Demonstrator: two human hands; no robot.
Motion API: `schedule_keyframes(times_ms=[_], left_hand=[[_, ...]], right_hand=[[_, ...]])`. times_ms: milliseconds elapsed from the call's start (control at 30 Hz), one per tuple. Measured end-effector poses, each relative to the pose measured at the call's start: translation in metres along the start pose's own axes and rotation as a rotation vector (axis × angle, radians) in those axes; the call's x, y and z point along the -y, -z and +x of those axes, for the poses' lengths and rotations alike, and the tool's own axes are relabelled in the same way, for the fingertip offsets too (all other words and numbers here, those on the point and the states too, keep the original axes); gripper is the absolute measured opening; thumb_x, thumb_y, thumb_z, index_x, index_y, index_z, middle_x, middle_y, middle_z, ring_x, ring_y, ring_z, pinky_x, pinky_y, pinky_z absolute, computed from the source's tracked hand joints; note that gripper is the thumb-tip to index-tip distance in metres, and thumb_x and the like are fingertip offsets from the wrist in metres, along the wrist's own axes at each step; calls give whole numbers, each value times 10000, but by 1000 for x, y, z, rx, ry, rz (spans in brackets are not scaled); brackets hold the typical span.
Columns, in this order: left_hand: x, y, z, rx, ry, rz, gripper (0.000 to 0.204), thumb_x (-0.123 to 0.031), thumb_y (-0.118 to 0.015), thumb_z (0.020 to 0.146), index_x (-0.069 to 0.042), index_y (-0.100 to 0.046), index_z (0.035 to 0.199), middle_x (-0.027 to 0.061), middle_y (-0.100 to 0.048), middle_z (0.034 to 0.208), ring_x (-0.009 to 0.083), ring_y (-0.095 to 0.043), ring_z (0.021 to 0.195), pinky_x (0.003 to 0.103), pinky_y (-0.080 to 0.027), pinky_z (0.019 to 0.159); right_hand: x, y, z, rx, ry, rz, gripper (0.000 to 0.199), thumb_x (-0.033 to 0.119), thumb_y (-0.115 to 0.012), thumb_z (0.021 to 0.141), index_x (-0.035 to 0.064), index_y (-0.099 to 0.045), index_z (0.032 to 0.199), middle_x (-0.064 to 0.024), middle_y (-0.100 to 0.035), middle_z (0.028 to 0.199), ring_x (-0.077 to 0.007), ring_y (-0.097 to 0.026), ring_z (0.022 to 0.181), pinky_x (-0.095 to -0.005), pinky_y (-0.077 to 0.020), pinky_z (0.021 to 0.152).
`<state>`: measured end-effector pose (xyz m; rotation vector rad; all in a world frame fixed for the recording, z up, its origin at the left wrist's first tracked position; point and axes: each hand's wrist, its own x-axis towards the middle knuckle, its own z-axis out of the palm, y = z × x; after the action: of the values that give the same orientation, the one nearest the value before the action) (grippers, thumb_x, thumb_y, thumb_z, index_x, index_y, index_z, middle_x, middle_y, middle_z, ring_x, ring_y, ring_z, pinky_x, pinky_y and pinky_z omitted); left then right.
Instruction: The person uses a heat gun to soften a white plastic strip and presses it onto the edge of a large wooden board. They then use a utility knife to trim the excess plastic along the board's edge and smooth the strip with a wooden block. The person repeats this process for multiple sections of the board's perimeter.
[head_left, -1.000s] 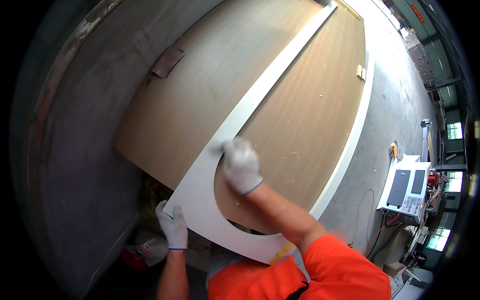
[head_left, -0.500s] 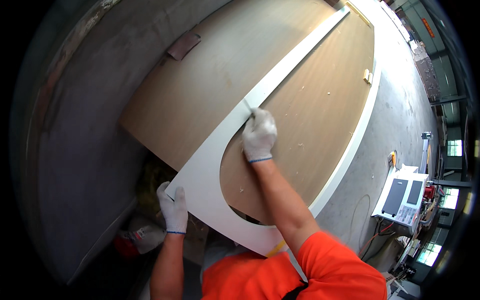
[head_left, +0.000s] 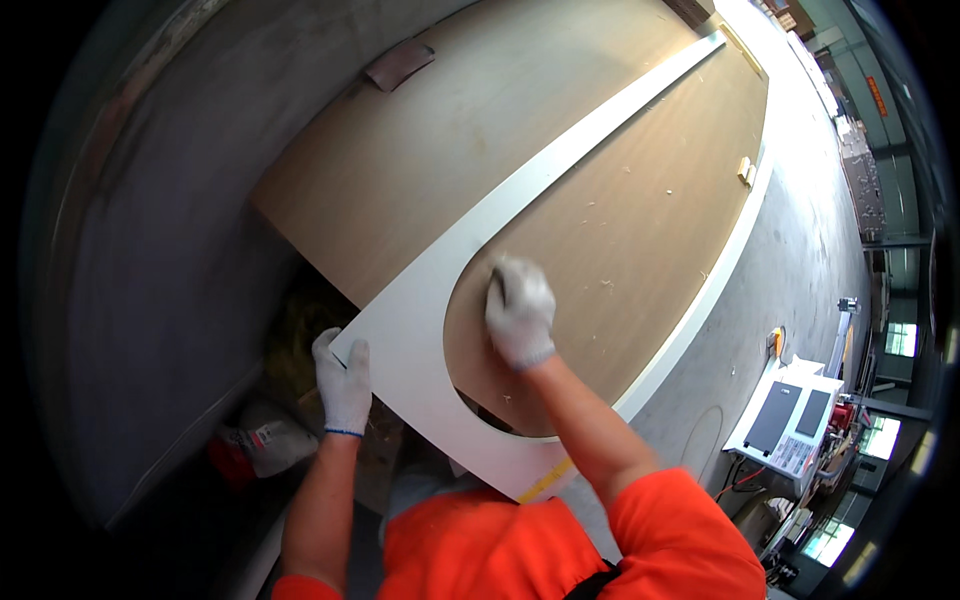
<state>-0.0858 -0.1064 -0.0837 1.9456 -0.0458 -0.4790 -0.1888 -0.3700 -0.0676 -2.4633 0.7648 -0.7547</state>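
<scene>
A white frame [head_left: 402, 336] with a long straight rail and a rounded inner corner lies over brown boards. My left hand [head_left: 343, 383], in a white knit glove, grips the frame's near left corner, its thumb on top. Inside the rounded cut-out, my right hand [head_left: 521, 312], also gloved and blurred by motion, is closed around a thin dark tool [head_left: 501, 286], mostly hidden by the fingers. It is close to the curved inner edge; whether the tool touches that edge I cannot tell. Thin pale shavings [head_left: 607, 283] are scattered over the brown board [head_left: 640, 230].
A reddish-brown sheet [head_left: 400, 65] rests at the board's far left edge. Small pale wooden blocks [head_left: 746, 171] sit by the right rail. A white machine [head_left: 785, 415] with cables stands on the grey floor at right. A white and red bag [head_left: 265, 445] lies at lower left.
My right hand has come back toward me from the inner edge of the straight rail to the rounded corner. My left hand keeps its grip on the frame's corner. The view has shifted slightly.
</scene>
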Motion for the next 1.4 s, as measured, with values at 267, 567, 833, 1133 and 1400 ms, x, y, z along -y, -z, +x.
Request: schedule_keyframes(times_ms=[267,567,833,1133,1400], left_hand=[[-5,-2,0,-9,10,-32,498,-112,-703,1007,61,-457,1405,151,-617,1238,202,-628,1111,361,-530,1002],[5,0,3,-13,-9,-66,513,-110,-723,987,66,-470,1397,156,-619,1247,204,-634,1111,356,-533,996],[8,1,5,-27,-54,-10,522,-126,-733,987,60,-477,1402,160,-621,1285,226,-637,1136,374,-525,1020],[56,-25,-114,181,200,-181,377,-299,-569,1115,72,-600,1169,226,-721,1063,289,-689,1008,431,-539,936],[31,-36,-143,49,307,-257,436,-369,-555,1124,11,-600,915,90,-626,749,161,-596,691,381,-499,630]], right_hand=[[43,-8,-37,200,245,38,244,18,-647,844,68,-654,1082,-173,-668,1043,-380,-659,910,-486,-561,741],[22,-7,6,84,178,-100,342,14,-668,835,101,-682,1165,-141,-693,1048,-382,-679,935,-476,-576,744],[39,34,-50,592,531,71,274,33,-673,837,106,-711,1098,-134,-707,1029,-358,-701,885,-484,-587,732],[37,-15,-20,196,287,-66,335,-11,-650,827,109,-688,1137,-142,-698,1095,-384,-670,979,-474,-569,784],[20,59,-111,663,684,126,402,165,-681,801,69,-671,1192,-119,-660,1084,-337,-673,961,-456,-595,790]])
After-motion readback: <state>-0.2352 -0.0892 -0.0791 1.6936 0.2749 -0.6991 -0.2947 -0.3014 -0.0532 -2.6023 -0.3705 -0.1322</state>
